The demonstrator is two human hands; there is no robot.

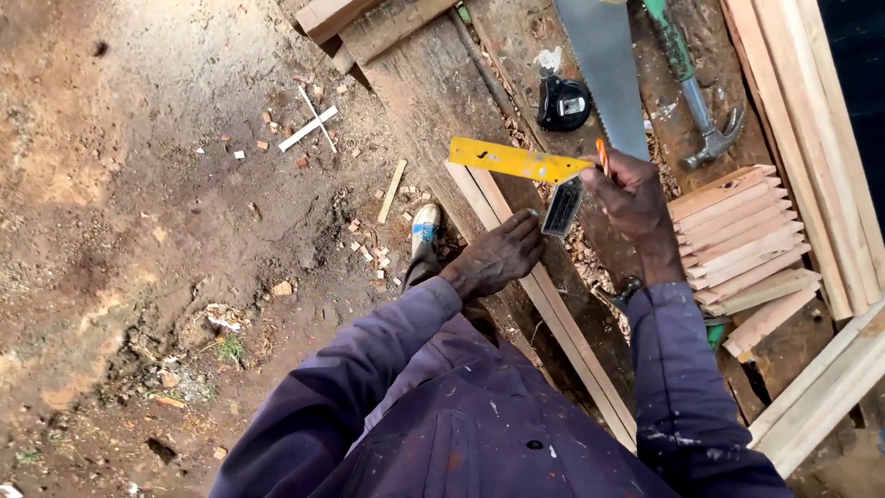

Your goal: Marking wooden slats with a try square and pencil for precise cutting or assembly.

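- Nearest, at six o'clock, are the person's purple sleeves, one arm running up each side of the view.
- The left hand (496, 256) lies flat, fingers spread, on a long pale wood strip (544, 304); it presses down and grasps nothing.
- The strip's long axis runs from about eleven o'clock down to five o'clock, passing under the left palm.
- The right hand (630, 195) is clenched round the dark stock of a try square (544, 180), with an orange pencil (602, 155) between its fingers.
- The square's yellow blade points to nine o'clock, held just above the strip, up-bench of the left hand; the right hand is the nearer.
- At three o'clock lies a stack of short cut pieces (737, 235).
- Farthest, at twelve to one o'clock, are a tape measure (563, 101), handsaw (604, 65) and claw hammer (701, 111).
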